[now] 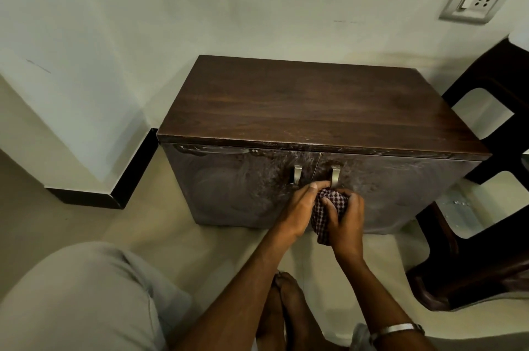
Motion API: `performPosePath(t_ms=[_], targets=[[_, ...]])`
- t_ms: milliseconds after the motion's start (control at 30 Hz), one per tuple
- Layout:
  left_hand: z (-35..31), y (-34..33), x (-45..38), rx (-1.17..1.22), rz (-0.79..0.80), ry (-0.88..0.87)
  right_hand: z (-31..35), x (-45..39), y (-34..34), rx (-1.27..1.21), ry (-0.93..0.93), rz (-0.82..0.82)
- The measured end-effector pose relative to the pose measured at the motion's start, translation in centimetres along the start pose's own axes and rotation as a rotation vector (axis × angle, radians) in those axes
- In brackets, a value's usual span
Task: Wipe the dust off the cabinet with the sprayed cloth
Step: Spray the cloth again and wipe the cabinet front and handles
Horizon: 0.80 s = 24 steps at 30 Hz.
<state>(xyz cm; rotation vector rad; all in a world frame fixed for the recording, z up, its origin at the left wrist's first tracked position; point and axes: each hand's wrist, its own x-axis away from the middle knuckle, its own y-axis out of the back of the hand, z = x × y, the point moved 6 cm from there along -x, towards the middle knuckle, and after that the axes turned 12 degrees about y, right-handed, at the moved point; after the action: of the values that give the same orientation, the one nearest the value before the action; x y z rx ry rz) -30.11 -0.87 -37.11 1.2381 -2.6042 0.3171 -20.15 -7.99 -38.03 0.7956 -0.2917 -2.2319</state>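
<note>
A low dark wooden cabinet (315, 104) stands against the wall, its two front doors streaked with pale dust and smear marks. Two metal handles (297, 176) sit side by side at the middle of the doors. A checked maroon cloth (320, 216) is bunched up in front of the doors, just below the right handle. My left hand (297, 210) lies along the cloth's left side with a fingertip near the right handle. My right hand (345, 221) grips the cloth from the right, thumb pressed into it.
A dark plastic chair (486, 207) stands close to the cabinet's right side. A wall socket (475, 1) is up on the right. A wall corner with black skirting (134, 173) juts out on the left. My knee (80, 299) and feet (286, 310) are on the pale floor.
</note>
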Motion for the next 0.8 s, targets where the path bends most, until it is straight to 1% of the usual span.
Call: performPosePath(t_ms=[100, 200, 267, 367, 467, 533, 600, 700, 800], targets=[[0.3, 0.2, 0.7, -0.037, -0.005, -0.024, -0.6, -0.1, -0.4, -0.047, -0.096, 0.014], [0.0, 1.1, 1.7, 0.013, -0.044, -0.073, -0.5, 0.5, -0.7, -0.09, -0.15, 0.031], [-0.8, 2.2, 2.3, 0.065, -0.121, -0.12, 0.5, 0.9, -0.9, -0.05, -0.06, 0.077], [-2.0, 4.2, 3.1, 0.102, -0.327, -0.208, 3.0, 1.0, -1.3, -0.014, 0.117, 0.12], [-2.5, 5.7, 3.7, 0.06, -0.545, -0.269, 4.8, 0.6, -1.4, -0.046, 0.163, 0.063], [-2.5, 6.1, 3.8, 0.053, -0.619, -0.256, 6.0, 0.2, -1.6, -0.058, 0.214, 0.049], [-2.3, 6.1, 3.5, 0.06, -0.612, -0.236, 6.8, -0.3, -1.9, -0.06, 0.252, 0.049], [-2.0, 5.8, 3.4, 0.038, -0.56, -0.203, 7.6, -1.0, -2.3, -0.066, 0.255, 0.031], [-1.6, 6.0, 3.2, 0.067, -0.555, -0.167, 7.9, -1.5, -2.8, -0.071, 0.256, 0.027]])
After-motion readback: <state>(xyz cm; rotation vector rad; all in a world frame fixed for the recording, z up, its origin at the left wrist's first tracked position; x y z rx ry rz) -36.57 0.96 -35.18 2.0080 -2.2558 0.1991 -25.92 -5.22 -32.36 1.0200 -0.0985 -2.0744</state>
